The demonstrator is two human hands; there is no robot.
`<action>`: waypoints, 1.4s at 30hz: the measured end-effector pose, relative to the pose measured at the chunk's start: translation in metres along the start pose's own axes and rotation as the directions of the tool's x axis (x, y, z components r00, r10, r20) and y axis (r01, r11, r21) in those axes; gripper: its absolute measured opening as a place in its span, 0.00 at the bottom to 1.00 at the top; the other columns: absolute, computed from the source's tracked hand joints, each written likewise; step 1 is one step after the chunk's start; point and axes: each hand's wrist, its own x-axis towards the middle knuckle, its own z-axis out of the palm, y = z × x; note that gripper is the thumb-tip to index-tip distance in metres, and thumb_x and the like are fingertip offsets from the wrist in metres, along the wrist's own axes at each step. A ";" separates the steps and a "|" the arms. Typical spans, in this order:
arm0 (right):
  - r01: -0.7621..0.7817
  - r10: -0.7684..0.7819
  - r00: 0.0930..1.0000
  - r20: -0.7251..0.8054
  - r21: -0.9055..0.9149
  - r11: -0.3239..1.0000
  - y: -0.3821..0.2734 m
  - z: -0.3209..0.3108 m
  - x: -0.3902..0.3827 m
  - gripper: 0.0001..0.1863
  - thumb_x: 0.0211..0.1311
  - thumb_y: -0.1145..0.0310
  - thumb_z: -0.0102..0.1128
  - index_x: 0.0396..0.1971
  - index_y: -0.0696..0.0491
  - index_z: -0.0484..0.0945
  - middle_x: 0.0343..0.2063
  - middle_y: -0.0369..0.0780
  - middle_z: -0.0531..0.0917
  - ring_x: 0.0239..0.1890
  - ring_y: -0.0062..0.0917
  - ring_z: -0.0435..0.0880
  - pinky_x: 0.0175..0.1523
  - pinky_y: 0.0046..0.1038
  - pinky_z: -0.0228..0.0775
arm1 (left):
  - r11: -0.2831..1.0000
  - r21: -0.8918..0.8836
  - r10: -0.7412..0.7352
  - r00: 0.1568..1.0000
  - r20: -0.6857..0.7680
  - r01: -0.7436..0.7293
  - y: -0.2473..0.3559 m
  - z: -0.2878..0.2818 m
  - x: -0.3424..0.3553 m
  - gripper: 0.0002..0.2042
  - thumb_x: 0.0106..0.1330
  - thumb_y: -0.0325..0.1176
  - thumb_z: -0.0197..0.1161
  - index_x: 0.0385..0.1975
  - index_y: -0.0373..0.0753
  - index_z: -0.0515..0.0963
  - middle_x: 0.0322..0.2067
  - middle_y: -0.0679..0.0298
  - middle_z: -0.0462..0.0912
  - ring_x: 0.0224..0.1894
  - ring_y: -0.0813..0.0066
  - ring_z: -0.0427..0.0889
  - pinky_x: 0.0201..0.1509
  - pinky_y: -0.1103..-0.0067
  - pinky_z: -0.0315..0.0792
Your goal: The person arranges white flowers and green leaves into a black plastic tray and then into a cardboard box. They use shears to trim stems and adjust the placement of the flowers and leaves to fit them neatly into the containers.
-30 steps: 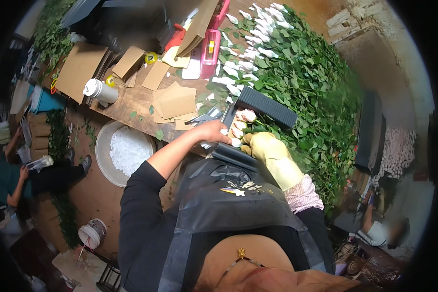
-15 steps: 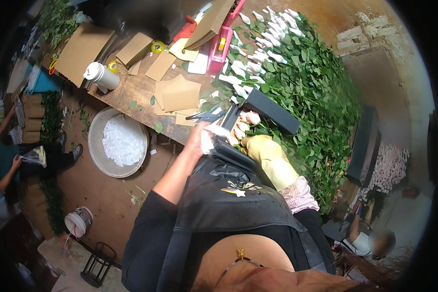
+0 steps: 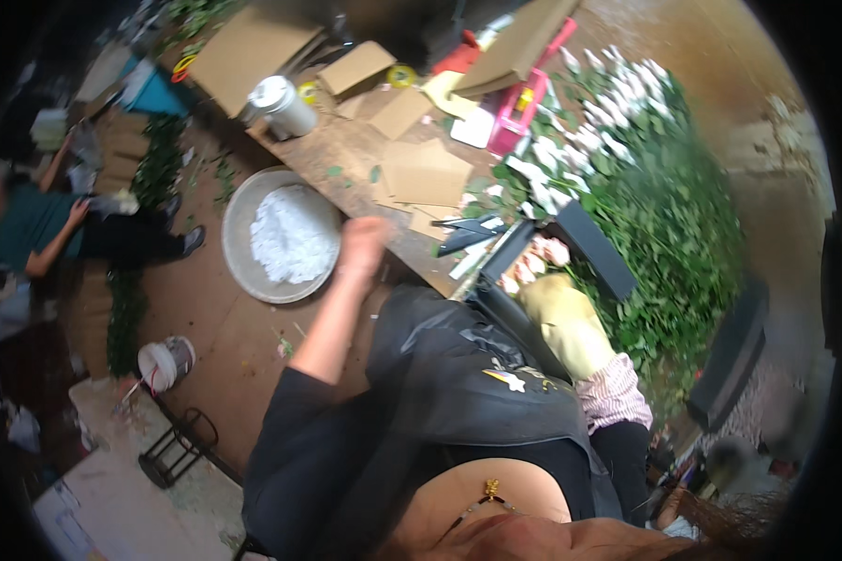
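Note:
My left hand (image 3: 365,248) is smeared by motion beside the right rim of a round tub (image 3: 235,257) heaped with small white pieces (image 3: 295,234). Its fingers are too blurred to read, and I see nothing clear in them. My right hand (image 3: 557,309), in a pale yellow glove, lies at a dark ribbed holder (image 3: 503,257) against my apron. Several pale pink roses (image 3: 538,260) sit in the holder, right by the glove's fingertips. Those fingers are hidden among the roses, so their grip does not show.
Leafy stems (image 3: 664,252) with white-wrapped heads (image 3: 617,103) cover the right of the wooden table. Cardboard sheets (image 3: 426,173), a white lidded container (image 3: 283,107) and a pink holder (image 3: 517,112) stand on it. A co-worker (image 3: 47,224) is at far left; a bucket (image 3: 166,363) sits on the floor.
My left hand has moved from the holder leftward to the tub; the white thing at it before no longer shows clearly. The view has swung left. My gloved hand stays by the roses.

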 end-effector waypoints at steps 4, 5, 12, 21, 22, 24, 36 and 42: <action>-0.012 0.013 1.000 -0.014 0.013 1.000 -0.002 0.002 -0.011 0.15 0.66 0.59 0.61 0.51 0.43 0.84 0.42 0.43 0.87 0.47 0.41 0.86 0.54 0.36 0.77 | 0.723 0.393 0.240 0.740 0.629 -0.568 0.057 0.165 -0.003 0.41 0.49 0.44 0.82 0.60 0.37 0.64 0.59 0.52 0.64 0.64 0.58 0.67 0.65 0.69 0.67; -0.010 0.011 1.000 -0.022 0.013 1.000 -0.002 0.002 -0.010 0.15 0.66 0.58 0.61 0.51 0.43 0.84 0.42 0.43 0.87 0.46 0.41 0.86 0.54 0.36 0.77 | 0.672 0.455 0.166 0.718 0.676 -0.584 0.059 0.185 0.000 0.48 0.42 0.48 0.84 0.61 0.38 0.62 0.58 0.48 0.64 0.64 0.49 0.65 0.69 0.66 0.62; 0.015 0.028 0.982 -0.187 0.221 0.975 0.001 -0.016 -0.030 0.15 0.66 0.57 0.61 0.49 0.43 0.84 0.39 0.43 0.88 0.43 0.40 0.87 0.51 0.35 0.77 | 0.534 0.463 -0.065 0.512 0.857 -0.707 0.040 0.198 0.020 0.53 0.43 0.50 0.83 0.66 0.39 0.56 0.61 0.43 0.56 0.69 0.41 0.57 0.74 0.61 0.55; -0.063 0.400 0.762 -0.509 0.556 0.829 -0.009 0.026 -0.013 0.15 0.65 0.57 0.60 0.48 0.47 0.81 0.35 0.47 0.87 0.40 0.43 0.87 0.51 0.42 0.77 | 0.549 0.449 -0.170 0.432 0.886 -0.705 0.056 0.204 0.024 0.51 0.46 0.51 0.83 0.68 0.48 0.57 0.69 0.34 0.42 0.75 0.31 0.40 0.77 0.54 0.50; -0.023 0.362 0.731 -0.579 0.510 0.860 -0.008 0.033 -0.006 0.14 0.65 0.58 0.60 0.45 0.47 0.81 0.33 0.45 0.87 0.38 0.43 0.87 0.50 0.42 0.77 | 0.541 0.442 -0.161 0.428 0.889 -0.716 0.054 0.204 0.024 0.51 0.46 0.52 0.83 0.69 0.48 0.57 0.69 0.33 0.41 0.75 0.30 0.39 0.77 0.53 0.50; 0.045 0.275 0.654 -0.705 0.400 0.915 -0.005 0.040 0.000 0.10 0.64 0.60 0.60 0.41 0.47 0.82 0.28 0.43 0.86 0.33 0.42 0.87 0.47 0.42 0.77 | 0.545 0.422 -0.156 0.407 0.900 -0.724 0.053 0.206 0.025 0.52 0.46 0.52 0.83 0.69 0.48 0.56 0.70 0.30 0.36 0.75 0.29 0.34 0.77 0.52 0.48; 0.019 0.317 0.761 -0.566 0.507 0.862 -0.003 0.017 -0.030 0.12 0.67 0.59 0.59 0.45 0.47 0.82 0.35 0.46 0.86 0.40 0.43 0.86 0.50 0.42 0.76 | 0.627 0.456 -0.039 0.559 0.828 -0.632 0.045 0.210 0.021 0.31 0.55 0.46 0.78 0.57 0.45 0.74 0.68 0.35 0.56 0.76 0.40 0.50 0.76 0.58 0.52; -0.126 0.277 0.764 -0.583 0.287 0.950 0.007 0.032 -0.004 0.13 0.68 0.58 0.57 0.49 0.43 0.80 0.35 0.37 0.85 0.35 0.29 0.89 0.32 0.38 0.80 | 0.633 0.423 0.025 0.563 0.826 -0.648 0.039 0.206 0.014 0.32 0.54 0.45 0.78 0.59 0.46 0.74 0.66 0.38 0.61 0.75 0.41 0.52 0.75 0.59 0.54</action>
